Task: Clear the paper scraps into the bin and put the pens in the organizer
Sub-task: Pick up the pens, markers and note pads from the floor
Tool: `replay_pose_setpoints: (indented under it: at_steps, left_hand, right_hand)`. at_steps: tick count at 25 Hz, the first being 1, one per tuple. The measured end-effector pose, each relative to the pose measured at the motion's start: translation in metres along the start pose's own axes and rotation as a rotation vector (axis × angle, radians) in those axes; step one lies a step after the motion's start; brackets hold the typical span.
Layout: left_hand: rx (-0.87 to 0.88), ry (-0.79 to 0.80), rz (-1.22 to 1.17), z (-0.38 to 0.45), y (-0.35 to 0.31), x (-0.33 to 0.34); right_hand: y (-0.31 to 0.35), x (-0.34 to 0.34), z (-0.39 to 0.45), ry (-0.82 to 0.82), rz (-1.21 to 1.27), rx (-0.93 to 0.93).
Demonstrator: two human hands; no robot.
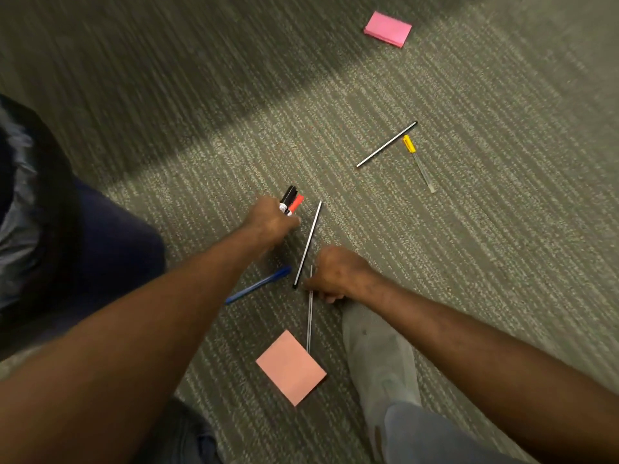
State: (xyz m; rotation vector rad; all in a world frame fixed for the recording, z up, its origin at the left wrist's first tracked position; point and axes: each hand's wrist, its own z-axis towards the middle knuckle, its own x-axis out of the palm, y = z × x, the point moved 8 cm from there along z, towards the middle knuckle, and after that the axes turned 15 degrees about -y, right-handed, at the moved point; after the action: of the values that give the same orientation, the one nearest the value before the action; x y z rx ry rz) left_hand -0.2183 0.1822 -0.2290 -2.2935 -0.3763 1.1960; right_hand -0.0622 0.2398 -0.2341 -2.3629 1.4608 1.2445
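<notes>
My left hand [269, 222] grips a black marker [287, 198] and a red marker [296, 204], their caps sticking up past my fist. My right hand [338, 272] is low on the carpet and pinches a thin grey pen [309, 316] near its upper end. A black-and-silver pen [308, 244] lies between the two hands. A blue pen [259, 284] lies partly under my left forearm. Further right lie another black-and-silver pen [387, 144] and a clear pen with a yellow cap [418, 162].
A salmon sticky-note pad [290, 366] lies on the carpet near my shoe [378, 349]. A pink pad [388, 29] lies far up. A black bin bag [20, 202] fills the left edge beside dark blue fabric [114, 236].
</notes>
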Motion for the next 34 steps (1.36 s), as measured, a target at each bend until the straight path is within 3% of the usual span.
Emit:
replay_pose_setpoints:
  at_steps: [2,4,8,10,13,15,20,26,30,32,34]
  left_hand:
    - [0.026,-0.047,0.054,0.001,-0.007,0.008]
    - [0.043,-0.087,0.121,0.003,-0.013,0.014]
    - [0.088,-0.079,0.251,0.0,-0.024,0.021]
    - [0.131,-0.036,0.341,-0.006,-0.029,0.028]
    - [0.163,0.003,0.368,-0.012,-0.037,0.037]
    - [0.121,0.051,0.274,-0.011,-0.042,0.039]
    - [-0.041,0.111,-0.205,-0.002,-0.05,0.029]
    - [-0.204,0.032,-0.511,0.008,-0.051,0.01]
    - [-0.259,0.056,-0.738,0.013,-0.063,0.009]
    - [-0.264,0.083,-0.868,0.009,-0.08,0.007]
    - [-0.285,0.105,-0.952,0.001,-0.096,0.007]
  right_hand:
    - [-0.008,-0.001,0.004,0.073,0.248,0.139]
    - [-0.023,-0.016,0.013,0.044,0.402,0.232]
    - [-0.06,-0.072,0.046,-0.185,0.618,0.306]
    - [-0.067,-0.108,0.062,-0.366,0.659,0.199]
    - [-0.063,-0.16,0.078,-0.708,0.33,-0.053]
    - [-0.058,-0.174,0.092,-0.814,0.149,-0.163]
    - [-0.044,-0.17,0.116,-0.83,-0.273,-0.318]
    - [-0.041,-0.175,0.127,-0.845,-0.403,-0.391]
    - [-0.001,-0.198,0.088,-0.986,-0.199,-0.509]
    - [0.016,-0.202,0.062,-1.015,0.144,-0.469]
    - [0.024,-0.189,0.047,-0.887,0.594,-0.317]
